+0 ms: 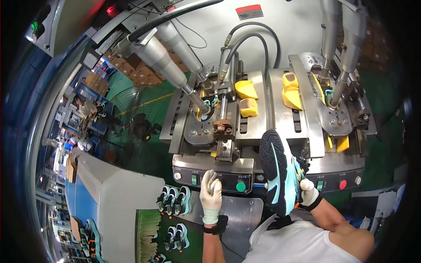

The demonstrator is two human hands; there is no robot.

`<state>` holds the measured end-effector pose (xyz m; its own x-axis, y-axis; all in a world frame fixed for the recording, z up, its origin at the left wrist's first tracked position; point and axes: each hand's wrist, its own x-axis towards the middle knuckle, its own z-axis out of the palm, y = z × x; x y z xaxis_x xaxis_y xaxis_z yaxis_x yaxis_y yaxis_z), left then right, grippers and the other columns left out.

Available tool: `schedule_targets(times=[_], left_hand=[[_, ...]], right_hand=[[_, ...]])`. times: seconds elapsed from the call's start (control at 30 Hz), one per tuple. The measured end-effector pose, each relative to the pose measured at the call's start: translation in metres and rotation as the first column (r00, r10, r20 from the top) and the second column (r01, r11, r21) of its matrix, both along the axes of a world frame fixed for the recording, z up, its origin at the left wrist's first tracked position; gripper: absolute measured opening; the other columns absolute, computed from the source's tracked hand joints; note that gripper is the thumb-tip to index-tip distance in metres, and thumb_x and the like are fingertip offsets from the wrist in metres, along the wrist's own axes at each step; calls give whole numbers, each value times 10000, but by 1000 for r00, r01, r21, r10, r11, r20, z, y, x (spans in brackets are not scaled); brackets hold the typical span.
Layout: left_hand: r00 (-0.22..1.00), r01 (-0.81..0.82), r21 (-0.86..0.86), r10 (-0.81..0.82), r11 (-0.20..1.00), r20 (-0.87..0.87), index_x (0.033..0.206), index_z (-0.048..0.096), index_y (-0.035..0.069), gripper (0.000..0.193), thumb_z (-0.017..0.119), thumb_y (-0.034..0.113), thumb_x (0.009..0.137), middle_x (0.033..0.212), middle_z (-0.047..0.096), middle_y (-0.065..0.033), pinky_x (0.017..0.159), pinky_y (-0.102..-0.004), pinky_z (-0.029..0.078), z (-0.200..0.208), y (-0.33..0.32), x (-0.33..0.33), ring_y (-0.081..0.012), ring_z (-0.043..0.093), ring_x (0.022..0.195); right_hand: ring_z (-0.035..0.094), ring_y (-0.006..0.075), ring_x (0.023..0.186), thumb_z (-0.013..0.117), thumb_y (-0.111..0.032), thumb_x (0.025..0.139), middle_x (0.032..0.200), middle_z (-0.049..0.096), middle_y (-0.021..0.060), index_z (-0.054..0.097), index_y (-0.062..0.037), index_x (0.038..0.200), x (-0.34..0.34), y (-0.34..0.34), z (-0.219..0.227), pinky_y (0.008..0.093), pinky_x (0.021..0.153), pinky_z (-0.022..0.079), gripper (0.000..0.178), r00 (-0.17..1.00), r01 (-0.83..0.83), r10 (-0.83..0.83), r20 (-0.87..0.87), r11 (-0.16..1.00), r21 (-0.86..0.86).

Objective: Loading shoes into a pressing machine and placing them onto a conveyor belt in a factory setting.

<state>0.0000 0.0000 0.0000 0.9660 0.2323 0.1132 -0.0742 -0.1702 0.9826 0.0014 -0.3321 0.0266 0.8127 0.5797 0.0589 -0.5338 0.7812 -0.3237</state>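
Note:
My right hand [308, 192], in a white glove, grips a sports shoe [284, 175] at the upper's side. The shoe stands on end, its black and light-blue sole turned to the left, toe end up. Its laces and the fingers' far side are partly hidden. My left hand [211, 194], gloved too, is raised with nothing in it, fingers loosely extended, in front of the control panel [184, 177] near a green button [240, 187]. Behind both hands is a press machine with a left clamp station [202, 122] and a right clamp station [337, 116]; light-blue material shows in each.
Yellow pads [248, 107] sit on the machine's metal plates. A red button [343, 184] is on the right panel. Several shoes [175, 199] stand by a green-bristled edge [148, 236] at lower left. A caged fan [139, 125] and cardboard boxes [136, 70] are beyond.

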Motion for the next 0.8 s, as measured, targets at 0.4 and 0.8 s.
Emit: schedule_targets(times=[0.4,0.8], left_hand=[[995,-90,41,92,995,-36,1620,403,-58,592,635,85,1094,1611,535,-248,1203,-407,465,-17,58,-8,-359,560,1480],[995,99,200,-99,975,-8,1611,404,-75,653,697,155,1075,1583,543,-278,1188,-429,494,-9,75,192,-353,583,1453]], right_hand=[[642,360,1390,893,-245,869,1539,601,272,411,-34,1659,-7,43,0,480,1198,517,949,995,-23,18,-95,998,-54],[551,380,1494,799,-189,942,1605,558,216,388,-30,1673,3,34,5,488,1186,527,854,995,79,-94,-39,956,-281]])
